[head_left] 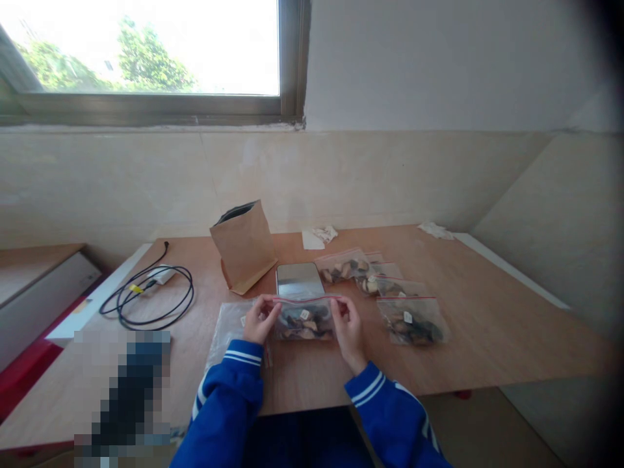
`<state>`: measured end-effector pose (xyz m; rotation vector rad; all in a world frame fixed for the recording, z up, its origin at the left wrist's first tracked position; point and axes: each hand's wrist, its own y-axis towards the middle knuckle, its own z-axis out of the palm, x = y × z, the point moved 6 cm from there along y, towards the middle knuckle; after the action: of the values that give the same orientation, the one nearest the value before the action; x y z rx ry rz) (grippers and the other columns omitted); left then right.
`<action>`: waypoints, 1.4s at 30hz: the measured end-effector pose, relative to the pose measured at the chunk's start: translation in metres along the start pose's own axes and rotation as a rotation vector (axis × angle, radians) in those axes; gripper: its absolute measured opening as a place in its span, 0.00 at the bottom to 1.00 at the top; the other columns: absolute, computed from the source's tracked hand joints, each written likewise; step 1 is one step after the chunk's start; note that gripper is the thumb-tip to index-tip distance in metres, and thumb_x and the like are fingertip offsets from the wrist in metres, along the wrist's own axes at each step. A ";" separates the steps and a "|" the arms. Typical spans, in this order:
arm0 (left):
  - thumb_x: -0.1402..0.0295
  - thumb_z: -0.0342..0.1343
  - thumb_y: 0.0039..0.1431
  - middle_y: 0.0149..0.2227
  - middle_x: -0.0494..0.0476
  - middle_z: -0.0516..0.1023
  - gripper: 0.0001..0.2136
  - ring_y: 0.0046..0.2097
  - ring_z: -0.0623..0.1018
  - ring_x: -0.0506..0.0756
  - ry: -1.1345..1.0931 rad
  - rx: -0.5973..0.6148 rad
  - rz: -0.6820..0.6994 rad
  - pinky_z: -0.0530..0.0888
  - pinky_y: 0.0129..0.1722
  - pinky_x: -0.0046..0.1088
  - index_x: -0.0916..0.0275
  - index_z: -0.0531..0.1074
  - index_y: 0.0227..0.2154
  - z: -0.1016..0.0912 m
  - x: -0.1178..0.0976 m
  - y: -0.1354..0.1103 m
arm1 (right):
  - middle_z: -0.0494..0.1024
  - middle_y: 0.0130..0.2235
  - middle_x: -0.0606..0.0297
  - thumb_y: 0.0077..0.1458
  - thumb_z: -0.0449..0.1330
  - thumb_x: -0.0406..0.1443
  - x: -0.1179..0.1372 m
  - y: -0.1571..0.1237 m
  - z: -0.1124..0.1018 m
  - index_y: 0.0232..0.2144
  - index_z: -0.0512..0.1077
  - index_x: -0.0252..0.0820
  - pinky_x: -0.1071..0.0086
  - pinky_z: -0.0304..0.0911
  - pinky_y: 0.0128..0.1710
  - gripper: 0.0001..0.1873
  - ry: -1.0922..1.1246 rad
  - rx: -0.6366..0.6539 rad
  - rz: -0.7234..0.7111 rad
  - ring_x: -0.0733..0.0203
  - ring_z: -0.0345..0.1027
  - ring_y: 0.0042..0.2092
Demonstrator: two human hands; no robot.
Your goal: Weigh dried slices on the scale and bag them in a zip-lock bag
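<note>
Both hands hold a small clear zip bag filled with dark and pale dried pieces, just above the wooden table. My left hand pinches the bag's top left corner by its red seal strip. My right hand pinches the top right corner. Both sleeves are blue with white stripes. A small silver scale lies right behind the bag.
Several filled zip bags lie to the right. Empty clear bags lie under my left wrist. A brown paper pouch stands open behind the scale. A coiled black cable lies at the left, crumpled paper at the back.
</note>
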<state>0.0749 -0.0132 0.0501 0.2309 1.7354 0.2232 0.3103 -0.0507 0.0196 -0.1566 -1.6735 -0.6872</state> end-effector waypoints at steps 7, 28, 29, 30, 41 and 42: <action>0.59 0.60 0.49 0.26 0.51 0.73 0.09 0.27 0.70 0.50 0.034 -0.049 0.047 0.67 0.28 0.25 0.60 0.73 0.27 -0.004 -0.002 0.001 | 0.76 0.36 0.60 0.55 0.56 0.47 -0.001 0.000 -0.002 0.36 0.72 0.39 0.67 0.64 0.36 0.18 0.002 -0.024 -0.009 0.59 0.68 0.34; 0.57 0.55 0.54 0.28 0.52 0.74 0.11 0.31 0.73 0.51 -0.003 0.052 -0.020 0.68 0.30 0.25 0.61 0.67 0.31 0.003 0.008 0.000 | 0.76 0.33 0.62 0.54 0.56 0.49 0.000 -0.001 -0.001 0.34 0.71 0.39 0.67 0.64 0.35 0.19 0.057 -0.012 0.043 0.60 0.68 0.33; 0.57 0.54 0.54 0.29 0.52 0.74 0.12 0.32 0.74 0.51 -0.021 0.070 -0.030 0.69 0.31 0.25 0.61 0.67 0.32 0.004 0.009 -0.001 | 0.76 0.33 0.62 0.54 0.56 0.49 0.000 -0.001 0.000 0.35 0.71 0.39 0.67 0.64 0.35 0.19 0.068 0.003 0.052 0.59 0.68 0.34; 0.56 0.54 0.54 0.29 0.52 0.74 0.13 0.32 0.74 0.52 -0.031 0.080 -0.036 0.69 0.32 0.25 0.61 0.67 0.33 0.005 0.009 -0.001 | 0.76 0.34 0.62 0.55 0.56 0.49 0.000 -0.001 0.001 0.35 0.71 0.39 0.67 0.64 0.36 0.19 0.073 0.014 0.061 0.59 0.68 0.34; 0.56 0.56 0.53 0.34 0.56 0.74 0.13 0.35 0.74 0.52 0.118 0.066 0.013 0.70 0.32 0.25 0.62 0.71 0.30 0.004 0.004 0.001 | 0.78 0.35 0.61 0.52 0.59 0.49 -0.001 -0.003 0.007 0.37 0.73 0.39 0.65 0.64 0.39 0.19 0.073 0.117 0.136 0.56 0.70 0.36; 0.56 0.56 0.53 0.35 0.56 0.74 0.13 0.36 0.74 0.52 0.129 0.058 0.035 0.70 0.33 0.25 0.62 0.71 0.30 0.003 0.003 0.001 | 0.78 0.34 0.61 0.52 0.59 0.49 0.000 -0.003 0.007 0.36 0.73 0.39 0.65 0.64 0.39 0.19 0.080 0.118 0.136 0.56 0.70 0.36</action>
<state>0.0778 -0.0116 0.0474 0.2942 1.8686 0.2176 0.3030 -0.0493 0.0178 -0.1553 -1.6062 -0.4856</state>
